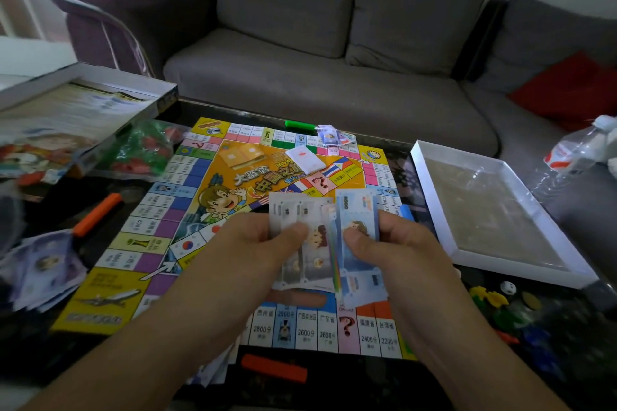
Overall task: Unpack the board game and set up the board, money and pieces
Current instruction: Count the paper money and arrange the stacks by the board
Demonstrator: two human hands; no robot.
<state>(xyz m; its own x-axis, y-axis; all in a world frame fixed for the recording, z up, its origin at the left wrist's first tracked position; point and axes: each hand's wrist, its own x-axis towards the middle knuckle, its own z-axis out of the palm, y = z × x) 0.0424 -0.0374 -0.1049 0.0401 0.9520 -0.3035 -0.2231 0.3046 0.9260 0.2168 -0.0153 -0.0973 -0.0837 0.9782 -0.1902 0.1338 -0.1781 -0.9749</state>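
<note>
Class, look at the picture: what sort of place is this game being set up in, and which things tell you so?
Most likely a home living room. A grey sofa with loose cushions and a red cushion stands behind a low dark table, where the game board lies open.

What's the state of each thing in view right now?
Game board: unfolded flat on table.
Play money: fanned, held above board.
Left hand: grips grey notes.
Right hand: grips blue notes.
Box tray: open, right of board.
Bag of houses: unopened, at the board's far left corner.
White card deck: stacked on board.
</note>
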